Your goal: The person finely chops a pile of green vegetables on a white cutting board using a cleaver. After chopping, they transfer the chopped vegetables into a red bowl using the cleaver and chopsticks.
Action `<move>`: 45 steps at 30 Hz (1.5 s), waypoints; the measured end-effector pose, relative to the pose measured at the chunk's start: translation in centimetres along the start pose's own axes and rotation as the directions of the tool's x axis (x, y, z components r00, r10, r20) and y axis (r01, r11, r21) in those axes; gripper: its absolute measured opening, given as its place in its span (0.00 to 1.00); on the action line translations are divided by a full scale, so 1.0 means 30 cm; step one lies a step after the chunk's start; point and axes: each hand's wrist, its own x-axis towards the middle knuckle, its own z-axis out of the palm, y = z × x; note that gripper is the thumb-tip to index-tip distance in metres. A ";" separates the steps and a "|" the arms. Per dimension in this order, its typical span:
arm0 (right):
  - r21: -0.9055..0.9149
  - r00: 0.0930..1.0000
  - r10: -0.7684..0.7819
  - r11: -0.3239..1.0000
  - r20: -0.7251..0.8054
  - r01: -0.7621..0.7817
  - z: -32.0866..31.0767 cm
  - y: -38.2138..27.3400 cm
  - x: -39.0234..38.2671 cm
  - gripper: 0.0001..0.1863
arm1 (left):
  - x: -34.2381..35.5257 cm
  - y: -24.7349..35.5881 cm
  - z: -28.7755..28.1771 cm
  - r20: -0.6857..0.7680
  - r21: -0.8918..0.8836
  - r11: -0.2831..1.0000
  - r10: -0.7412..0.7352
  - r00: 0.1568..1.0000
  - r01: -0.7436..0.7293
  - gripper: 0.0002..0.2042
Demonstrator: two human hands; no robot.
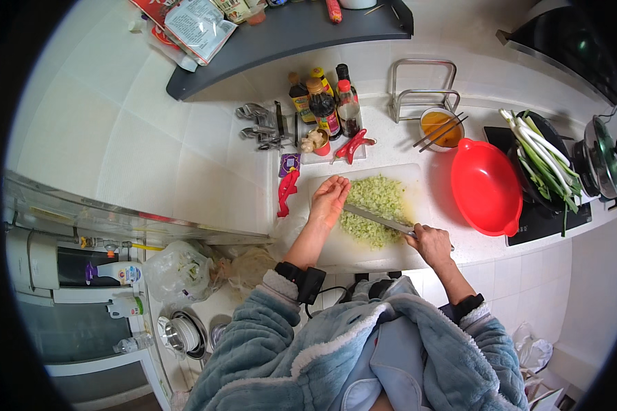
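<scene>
My right hand (426,241) grips a knife (377,218) by its handle, the blade lying across finely chopped pale green vegetable (373,195) on a white cutting board (322,250). My left hand (329,198) is beside the blade's far end, palm partly turned up, fingers loosely curved with nothing visible in them. A red oval bowl (485,185) stands right of the board. Red chilies (355,145) and a small container of ginger or garlic (315,142) sit on a tray behind it.
Sauce bottles (324,109), knife holder (277,127), bowl of orange liquid (442,128) with chopsticks, pan (555,197) with green onions (541,154) on a cooktop (528,231), glass lid (603,157), overhead shelf (281,48). Plastic bags (175,270) and steel bowls (182,332) lie lower left.
</scene>
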 end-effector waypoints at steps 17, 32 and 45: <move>0.180 0.939 0.339 0.922 0.056 -0.343 0.017 -0.073 -0.157 0.26 | 0.068 -0.124 -0.157 -0.217 0.002 0.999 0.051 0.975 -0.052 0.13; 0.613 0.876 0.354 0.625 0.329 -0.483 0.055 -0.013 -0.171 0.29 | 0.028 -0.141 -0.127 -0.292 -0.191 0.971 -0.196 0.936 0.144 0.18; 0.720 0.888 0.265 0.520 0.377 -0.460 0.000 -0.043 -0.155 0.25 | -0.039 -0.108 0.006 -0.028 0.464 0.886 0.042 0.999 -0.024 0.41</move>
